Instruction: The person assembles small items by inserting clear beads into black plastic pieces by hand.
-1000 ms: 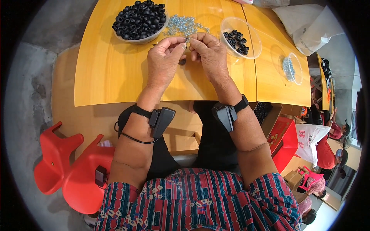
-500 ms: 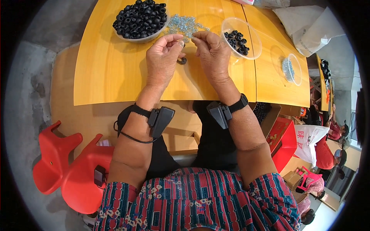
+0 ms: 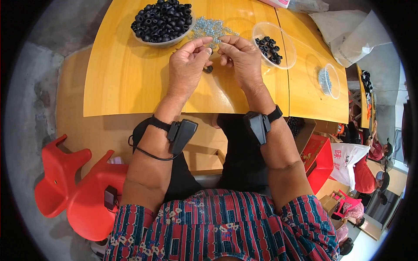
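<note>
Both of my hands are over the near part of the yellow table, thumbs and fingertips facing each other. My left hand is closed in a pinch, and whatever it holds is too small to make out. The thumb and forefinger of my right hand are pressed together as well; their contents cannot be told. Beside the left fingers, a small black rounded part shows just above or on the tabletop. Just beyond the fingertips lies a loose spread of tiny shiny pale-blue pieces.
A bowl heaped with black hollow parts stands far left. Right of my hands is a clear tub with fewer such parts, then a smaller tub of pale-blue pieces. Red chairs stand at lower left. Other people are at far right.
My right hand has turned slightly, with its lower fingers now showing below the pinch. The left hand has shifted a little to the right. The bowl and tubs keep their places on the table.
</note>
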{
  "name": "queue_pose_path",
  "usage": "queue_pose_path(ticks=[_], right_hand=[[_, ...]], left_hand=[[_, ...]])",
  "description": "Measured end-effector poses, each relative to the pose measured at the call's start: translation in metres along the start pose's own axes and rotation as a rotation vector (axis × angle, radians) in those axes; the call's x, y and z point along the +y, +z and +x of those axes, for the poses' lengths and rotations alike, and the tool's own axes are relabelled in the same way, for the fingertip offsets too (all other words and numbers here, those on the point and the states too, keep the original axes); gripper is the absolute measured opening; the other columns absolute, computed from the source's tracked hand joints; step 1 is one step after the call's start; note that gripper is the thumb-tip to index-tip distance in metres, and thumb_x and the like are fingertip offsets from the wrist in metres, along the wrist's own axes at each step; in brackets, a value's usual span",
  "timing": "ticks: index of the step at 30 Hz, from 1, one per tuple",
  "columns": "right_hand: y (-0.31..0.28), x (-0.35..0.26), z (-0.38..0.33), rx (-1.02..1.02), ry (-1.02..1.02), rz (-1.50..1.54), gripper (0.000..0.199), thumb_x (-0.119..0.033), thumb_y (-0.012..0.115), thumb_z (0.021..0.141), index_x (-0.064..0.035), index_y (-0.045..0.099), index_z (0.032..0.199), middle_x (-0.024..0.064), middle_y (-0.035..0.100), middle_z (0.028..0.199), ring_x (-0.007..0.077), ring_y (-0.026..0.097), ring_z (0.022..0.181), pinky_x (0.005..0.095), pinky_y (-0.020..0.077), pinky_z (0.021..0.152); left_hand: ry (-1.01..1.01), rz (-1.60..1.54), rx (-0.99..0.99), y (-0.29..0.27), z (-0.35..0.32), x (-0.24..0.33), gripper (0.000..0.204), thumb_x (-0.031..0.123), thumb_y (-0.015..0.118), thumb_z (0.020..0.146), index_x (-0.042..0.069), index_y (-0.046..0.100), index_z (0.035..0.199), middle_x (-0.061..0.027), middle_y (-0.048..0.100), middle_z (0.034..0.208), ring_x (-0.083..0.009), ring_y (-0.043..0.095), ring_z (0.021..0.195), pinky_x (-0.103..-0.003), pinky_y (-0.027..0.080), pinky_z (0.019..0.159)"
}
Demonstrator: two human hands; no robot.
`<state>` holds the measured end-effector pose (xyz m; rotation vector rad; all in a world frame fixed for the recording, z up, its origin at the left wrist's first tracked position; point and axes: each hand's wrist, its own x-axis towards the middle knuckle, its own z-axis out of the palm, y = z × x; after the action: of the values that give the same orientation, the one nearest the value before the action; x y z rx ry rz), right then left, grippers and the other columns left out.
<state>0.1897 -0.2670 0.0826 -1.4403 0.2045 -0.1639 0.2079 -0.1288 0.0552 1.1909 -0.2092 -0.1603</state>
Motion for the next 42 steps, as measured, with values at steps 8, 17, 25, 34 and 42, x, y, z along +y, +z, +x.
queue_pose_path(ticks=[8, 17, 25, 34, 42], right_hand=[[0.002, -0.001, 0.002, -0.027, 0.027, 0.049, 0.013, -0.005, 0.063, 0.083, 0.0015, 0.063, 0.094, 0.0022, 0.061, 0.071, 0.0071, 0.054, 0.054, 0.0178, 0.0409, 0.049], [0.008, -0.002, 0.000, 0.048, -0.157, -0.111, 0.008, 0.000, 0.064, 0.080, 0.0051, 0.065, 0.086, 0.0051, 0.063, 0.072, 0.0073, 0.054, 0.053, 0.0191, 0.0443, 0.047], [0.007, -0.003, 0.002, 0.058, -0.195, -0.165, 0.011, 0.000, 0.063, 0.080, 0.0037, 0.066, 0.090, 0.0033, 0.062, 0.070, 0.0073, 0.054, 0.052, 0.0171, 0.0401, 0.047], [0.008, -0.008, 0.000, 0.023, -0.161, -0.190, 0.009, 0.001, 0.064, 0.078, 0.0051, 0.065, 0.087, 0.0049, 0.063, 0.073, 0.0069, 0.054, 0.054, 0.0195, 0.0454, 0.048], [0.011, -0.008, -0.002, -0.015, -0.209, -0.217, 0.005, 0.001, 0.064, 0.080, 0.0037, 0.064, 0.083, 0.0043, 0.063, 0.072, 0.0069, 0.055, 0.055, 0.0192, 0.0458, 0.049]], left_hand=[[-0.057, 0.031, -0.021, 0.000, -0.002, 0.003, 0.020, 0.007, 0.058, 0.087, 0.001, 0.062, 0.105, -0.0032, 0.063, 0.090, -0.0054, 0.057, 0.072, -0.020, 0.051, 0.064], [0.007, -0.067, 0.014, 0.000, -0.001, 0.000, 0.019, 0.007, 0.059, 0.086, -0.001, 0.062, 0.103, -0.0022, 0.060, 0.087, -0.0053, 0.056, 0.074, -0.020, 0.052, 0.065], [0.009, -0.010, -0.024, -0.002, -0.001, 0.002, 0.027, 0.005, 0.058, 0.086, 0.000, 0.058, 0.112, -0.0016, 0.058, 0.086, -0.0051, 0.055, 0.075, -0.020, 0.052, 0.066], [-0.009, 0.021, -0.057, -0.002, -0.001, 0.003, 0.026, 0.006, 0.058, 0.086, -0.001, 0.058, 0.112, -0.0014, 0.057, 0.086, -0.0054, 0.056, 0.074, -0.020, 0.052, 0.065], [-0.035, -0.037, -0.027, -0.002, -0.001, 0.005, 0.023, 0.009, 0.057, 0.087, -0.002, 0.060, 0.107, -0.0026, 0.060, 0.090, -0.0059, 0.057, 0.077, -0.019, 0.052, 0.065]])
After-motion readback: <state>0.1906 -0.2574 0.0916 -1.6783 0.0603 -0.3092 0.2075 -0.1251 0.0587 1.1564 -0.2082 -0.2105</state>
